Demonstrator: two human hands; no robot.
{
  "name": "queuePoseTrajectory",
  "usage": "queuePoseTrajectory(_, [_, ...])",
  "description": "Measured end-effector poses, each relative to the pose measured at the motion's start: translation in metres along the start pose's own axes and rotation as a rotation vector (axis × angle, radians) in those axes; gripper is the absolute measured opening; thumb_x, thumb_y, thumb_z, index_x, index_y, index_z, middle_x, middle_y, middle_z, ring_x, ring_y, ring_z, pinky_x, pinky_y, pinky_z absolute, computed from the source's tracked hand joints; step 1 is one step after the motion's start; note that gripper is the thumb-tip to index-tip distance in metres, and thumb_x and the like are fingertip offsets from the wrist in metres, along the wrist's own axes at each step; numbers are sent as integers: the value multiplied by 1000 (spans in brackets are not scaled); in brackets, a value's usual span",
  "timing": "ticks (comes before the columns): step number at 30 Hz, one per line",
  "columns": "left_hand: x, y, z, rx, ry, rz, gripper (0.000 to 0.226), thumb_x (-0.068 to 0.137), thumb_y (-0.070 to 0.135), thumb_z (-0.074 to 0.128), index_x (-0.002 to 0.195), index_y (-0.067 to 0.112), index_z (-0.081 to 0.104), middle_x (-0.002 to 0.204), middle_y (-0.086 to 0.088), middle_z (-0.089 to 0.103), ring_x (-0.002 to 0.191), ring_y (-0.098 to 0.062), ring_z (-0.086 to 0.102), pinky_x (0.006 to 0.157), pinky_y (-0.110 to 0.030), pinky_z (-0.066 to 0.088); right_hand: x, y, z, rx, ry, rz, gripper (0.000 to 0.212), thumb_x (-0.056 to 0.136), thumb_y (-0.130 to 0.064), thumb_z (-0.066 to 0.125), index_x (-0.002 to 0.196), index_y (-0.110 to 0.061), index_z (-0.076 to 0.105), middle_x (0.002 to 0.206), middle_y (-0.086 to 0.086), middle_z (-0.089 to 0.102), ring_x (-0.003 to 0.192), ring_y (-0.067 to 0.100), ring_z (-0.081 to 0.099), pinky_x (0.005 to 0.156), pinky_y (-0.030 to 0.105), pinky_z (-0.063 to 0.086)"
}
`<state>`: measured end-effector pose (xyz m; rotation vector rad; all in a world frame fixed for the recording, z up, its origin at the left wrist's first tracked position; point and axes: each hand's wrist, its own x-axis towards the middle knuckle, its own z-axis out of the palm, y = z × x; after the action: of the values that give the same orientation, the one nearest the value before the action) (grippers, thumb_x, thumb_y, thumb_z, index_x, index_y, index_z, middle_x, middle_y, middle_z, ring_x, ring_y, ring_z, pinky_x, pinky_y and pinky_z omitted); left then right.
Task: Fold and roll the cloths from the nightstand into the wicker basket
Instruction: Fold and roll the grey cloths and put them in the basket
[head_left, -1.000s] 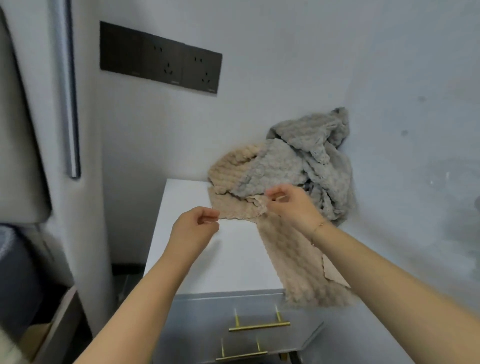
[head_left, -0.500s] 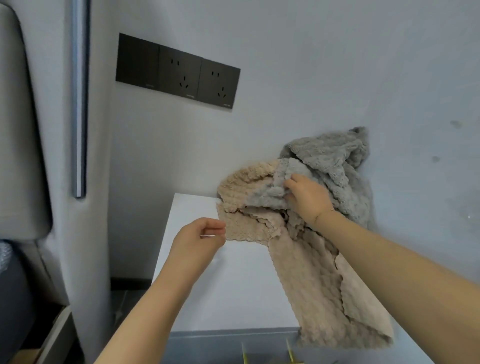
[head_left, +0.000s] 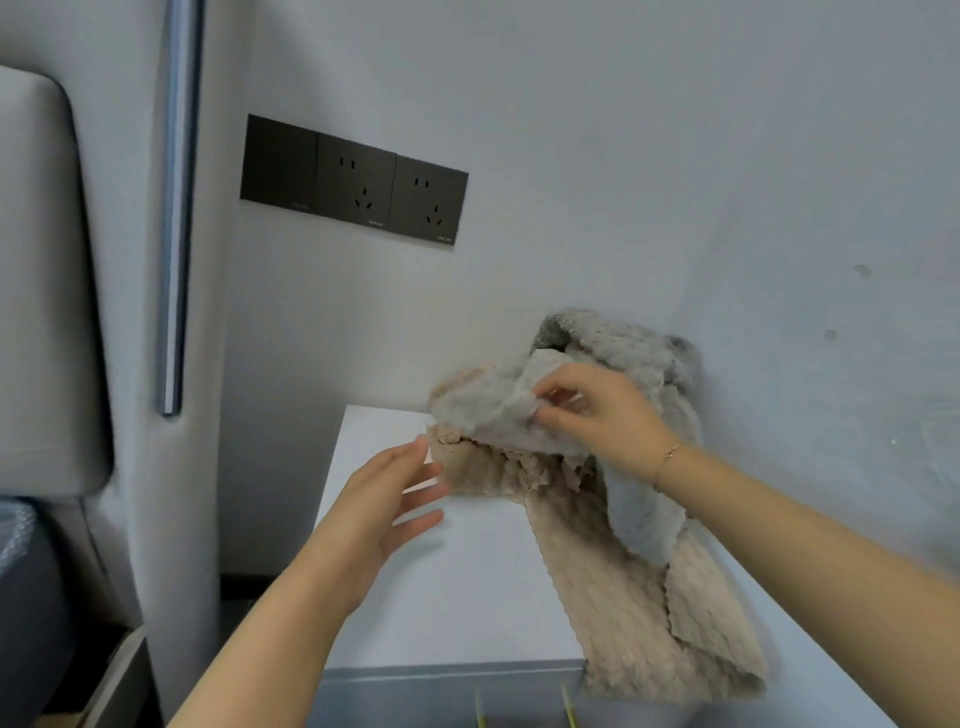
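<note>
Right hand (head_left: 597, 415) is pinching the grey cloth (head_left: 498, 410) atop the beige cloth (head_left: 613, 587) on the nightstand (head_left: 441, 597). Left hand (head_left: 384, 504) is hovering empty, fingers spread. Best move: peeling grey free while pinning beige flat.

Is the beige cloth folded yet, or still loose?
Loose: the beige cloth lies crumpled, draping over the nightstand front edge.

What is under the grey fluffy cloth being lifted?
Under the grey fluffy cloth, pinched by the right hand, lies the beige waffle-textured cloth. Anything beneath the pile's back is hidden.
</note>
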<state>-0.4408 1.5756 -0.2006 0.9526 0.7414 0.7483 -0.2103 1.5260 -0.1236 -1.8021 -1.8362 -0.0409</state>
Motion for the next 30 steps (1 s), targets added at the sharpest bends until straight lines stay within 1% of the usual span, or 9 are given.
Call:
queuePoseTrajectory(5, [15, -25, 9, 117, -44, -24, 57, 88, 42, 64, 139, 28, 42, 131, 0, 56, 117, -19, 57, 101, -41, 48, -16, 13, -1, -352, -370, -28, 47, 96, -27, 57, 141, -29, 45, 150, -8, 36, 136, 11, 34, 112, 28, 30])
queuePoseTrajectory(11, [63, -68, 41, 832, 14, 401, 71, 87, 43, 66, 148, 32, 30, 158, 2, 21, 145, -19, 19, 117, -40, 22, -17, 56, -17, -926, -356, -54, 78, 89, -57, 52, 152, -36, 13, 161, -3, -9, 148, 20, -12, 118, 46, -10])
queuePoseTrajectory(14, [88, -81, 60, 870, 9, 369, 88, 83, 55, 65, 152, 32, 16, 161, -1, 13, 147, -24, 14, 117, -47, 21, -16, 71, -18, -936, -421, 68, 101, 76, -74, 53, 151, -39, -4, 160, -6, -18, 147, 23, -14, 115, 61, -6])
queuePoseTrajectory(17, [108, -87, 73, 928, 91, 331, 92, 81, 62, 62, 153, 34, 12, 157, 1, 25, 144, -27, 21, 115, -47, 22, -20, 82, -13, -883, -438, 143, 99, 77, -67, 60, 151, -38, 0, 161, -2, 0, 143, 26, 16, 111, 55, 25])
queuePoseTrajectory(19, [116, -89, 78, 930, 143, 323, 82, 80, 63, 62, 148, 39, 23, 149, 5, 40, 139, -24, 32, 111, -45, 25, -23, 89, -10, -849, -373, 90, 74, 85, -44, 63, 145, -33, 21, 145, 4, 33, 116, 22, 43, 86, 36, 46])
queuePoseTrajectory(21, [119, -93, 83, 959, 164, 340, 53, 83, 59, 60, 130, 37, 49, 127, 7, 59, 125, -19, 47, 103, -41, 29, -22, 94, -15, -804, -307, 19, 52, 87, -24, 61, 134, -27, 38, 125, 1, 46, 95, 18, 47, 65, 30, 41])
queuePoseTrajectory(24, [113, -94, 87, 932, 108, 391, 17, 90, 45, 60, 82, 29, 59, 83, 9, 63, 90, -16, 57, 81, -33, 32, -17, 100, -32, -686, -215, 13, 37, 85, -9, 60, 121, -17, 52, 119, 3, 52, 101, 25, 51, 70, 33, 43])
queuePoseTrajectory(27, [104, -82, 86, 650, 43, 430, 11, 93, 31, 60, 83, 36, 58, 87, 15, 64, 86, -11, 61, 76, -29, 48, -3, 108, -59, -638, -39, 56, 31, 83, -3, 62, 114, -10, 58, 114, 10, 56, 101, 32, 53, 79, 38, 44])
queuePoseTrajectory(30, [92, -64, 72, 553, 38, 423, 13, 93, 23, 61, 85, 33, 60, 87, 16, 63, 81, -7, 59, 63, -14, 43, 21, 117, -94, -687, 177, 97, 31, 85, 3, 58, 115, -3, 58, 116, 18, 55, 99, 39, 52, 79, 45, 47])
